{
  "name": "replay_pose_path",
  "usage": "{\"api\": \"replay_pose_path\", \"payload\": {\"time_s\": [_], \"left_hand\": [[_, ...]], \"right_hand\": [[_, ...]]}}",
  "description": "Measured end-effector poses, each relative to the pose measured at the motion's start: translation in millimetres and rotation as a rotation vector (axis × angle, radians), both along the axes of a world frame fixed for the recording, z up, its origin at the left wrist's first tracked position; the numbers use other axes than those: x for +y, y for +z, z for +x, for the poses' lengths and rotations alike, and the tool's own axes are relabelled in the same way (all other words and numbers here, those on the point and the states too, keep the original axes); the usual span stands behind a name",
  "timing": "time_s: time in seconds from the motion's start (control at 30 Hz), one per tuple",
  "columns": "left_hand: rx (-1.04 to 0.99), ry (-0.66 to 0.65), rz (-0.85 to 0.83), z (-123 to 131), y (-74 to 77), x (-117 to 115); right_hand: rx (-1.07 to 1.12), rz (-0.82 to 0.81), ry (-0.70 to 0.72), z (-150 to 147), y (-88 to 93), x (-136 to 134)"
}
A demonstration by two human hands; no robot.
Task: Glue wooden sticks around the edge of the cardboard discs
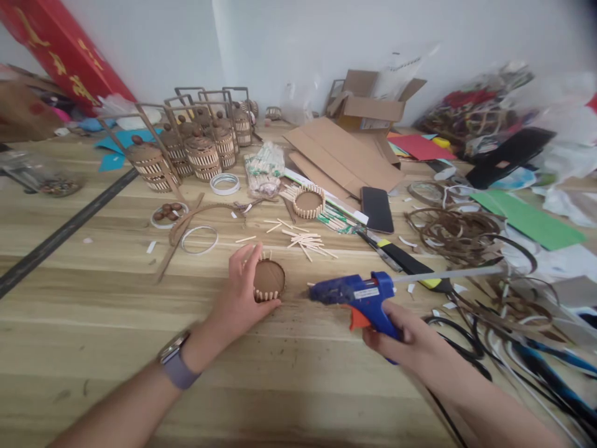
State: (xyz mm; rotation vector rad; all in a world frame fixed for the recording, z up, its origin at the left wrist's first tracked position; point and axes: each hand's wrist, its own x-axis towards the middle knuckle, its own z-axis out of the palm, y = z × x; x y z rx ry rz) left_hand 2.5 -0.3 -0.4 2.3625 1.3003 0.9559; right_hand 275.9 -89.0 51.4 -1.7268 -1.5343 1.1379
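Gripping a glue gun (pixel 357 292) in the right hand (pixel 405 341), nose-first toward a round base (pixel 270 279). Clasping the base's left side on the surface (pixel 298 392) with the left hand (pixel 241 283). Facing scattered sticks (pixel 305 240) beyond, then lanterns (pixel 201 155) farther left.

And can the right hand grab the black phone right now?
Probably not: the right hand is gripping the blue glue gun, so it would likely have to put that down first. The phone itself looks uncovered, though.
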Motion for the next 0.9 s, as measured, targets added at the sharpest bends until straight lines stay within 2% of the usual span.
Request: {"api": "replay_pose_path", "payload": {"time_s": [0.13,0.2,0.3,0.4,0.53,0.73,0.9], "left_hand": [[-0.001,0.002,-0.001,1,1.1,-1],[-0.002,0.001,0.002,1,1.5,-1],[-0.006,-0.003,0.0,0,1.4,-1],[-0.012,-0.021,-0.006,0,0.8,0],[-0.026,-0.038,-0.045,-2,0.6,2],[-0.038,-0.062,-0.071,-3,1.3,2],[-0.054,-0.073,-0.077,-2,1.8,0]], "right_hand": [[0.572,-0.263,-0.056,-13,-10.1,19],[0.655,-0.277,-0.063,-20,-13.0,30],[0.497,-0.141,-0.12,-23,-14.3,42],[0.405,-0.057,-0.049,-23,-13.6,46],[0.377,-0.055,0.051,-23,-15.1,47],[0.275,-0.097,0.07,-22,-21.2,45],[0.153,-0.023,0.103,-20,-24.7,37]]}}
